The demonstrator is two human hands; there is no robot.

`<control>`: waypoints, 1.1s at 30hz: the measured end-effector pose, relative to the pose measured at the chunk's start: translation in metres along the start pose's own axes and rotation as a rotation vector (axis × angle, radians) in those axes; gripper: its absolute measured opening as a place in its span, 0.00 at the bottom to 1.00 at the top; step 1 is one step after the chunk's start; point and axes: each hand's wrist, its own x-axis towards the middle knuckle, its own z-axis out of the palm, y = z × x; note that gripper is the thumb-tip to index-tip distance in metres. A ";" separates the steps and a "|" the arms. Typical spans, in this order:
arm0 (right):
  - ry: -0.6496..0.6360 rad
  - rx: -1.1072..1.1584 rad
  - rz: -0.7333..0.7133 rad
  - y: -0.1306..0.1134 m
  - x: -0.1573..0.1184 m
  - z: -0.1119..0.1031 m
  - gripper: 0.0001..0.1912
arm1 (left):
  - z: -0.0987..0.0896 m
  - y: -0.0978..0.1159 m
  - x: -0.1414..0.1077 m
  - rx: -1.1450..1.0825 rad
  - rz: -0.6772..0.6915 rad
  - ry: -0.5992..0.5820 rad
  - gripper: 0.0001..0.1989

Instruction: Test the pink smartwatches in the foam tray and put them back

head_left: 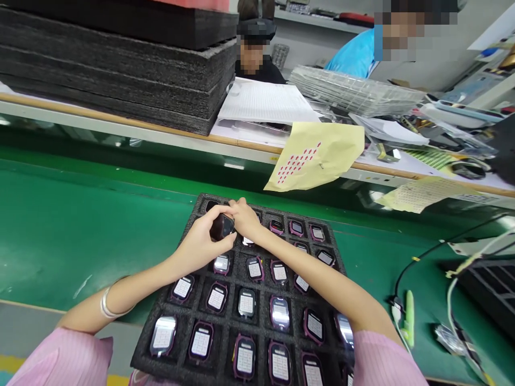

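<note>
My left hand is closed round a smartwatch with a dark screen, gripped between thumb and fingers above the far left part of a black foam tray. Against that watch's upper edge, my right hand has its fingers bent; its fingertips are partly hidden, so I cannot tell whether it grips the watch too. Several more watches lie face up in the tray's square pockets, most with lit white screens, such as a purple-rimmed watch in the near row. My right forearm covers some pockets.
Black foam sheets are stacked on a raised shelf at the back. A yellow paper hangs over its edge. Cables and a green tool lie on the green bench at right. Two people are behind the shelf.
</note>
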 end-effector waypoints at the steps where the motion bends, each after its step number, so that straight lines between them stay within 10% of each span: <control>1: 0.014 0.015 0.025 0.001 0.000 0.000 0.08 | 0.000 0.000 -0.002 0.034 0.019 -0.005 0.17; 17: 0.175 0.908 -0.147 0.016 -0.052 -0.030 0.15 | 0.008 0.004 -0.014 -0.008 0.057 -0.050 0.23; 24: -0.210 1.420 0.146 0.026 -0.099 -0.057 0.25 | 0.012 0.003 -0.010 -0.073 -0.054 -0.091 0.21; 33: -0.177 1.396 0.012 0.031 -0.117 -0.052 0.19 | 0.018 -0.004 -0.011 -0.175 -0.160 -0.165 0.20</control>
